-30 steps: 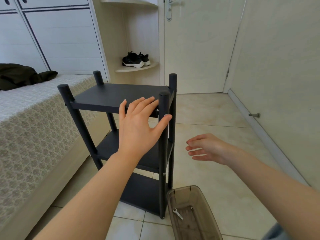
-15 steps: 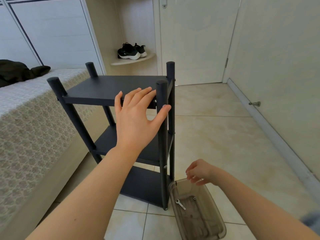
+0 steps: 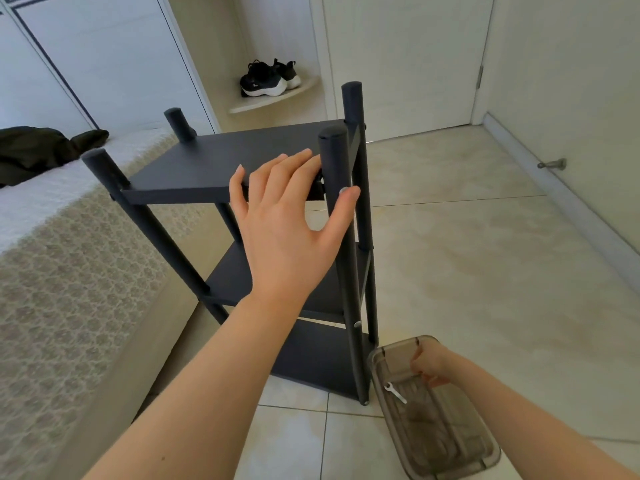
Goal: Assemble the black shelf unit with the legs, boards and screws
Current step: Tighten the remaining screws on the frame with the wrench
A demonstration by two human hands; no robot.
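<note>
Shelf unit (image 3: 232, 282), black, stands upright on the tiled floor (image 3: 485, 271) beside the bed (image 3: 69, 271). Left hand (image 3: 287, 230) lies flat on the top board (image 3: 194, 168), fingers straight, thumb against the near right leg (image 3: 335, 161). Clear tray (image 3: 450, 459) sits at that leg's foot. Right hand (image 3: 431, 363) reaches inside it, fingers curled; any grip cannot be told. Small wrench (image 3: 394, 392) lies in the tray.

floor (image 3: 467, 271): pale tiles | left: bed (image 3: 69, 271) (patterned cover) | back: white door (image 3: 398, 57), corner shelf (image 3: 304, 87) with sneakers (image 3: 266, 79) | right: plain wall (image 3: 571, 64)
</note>
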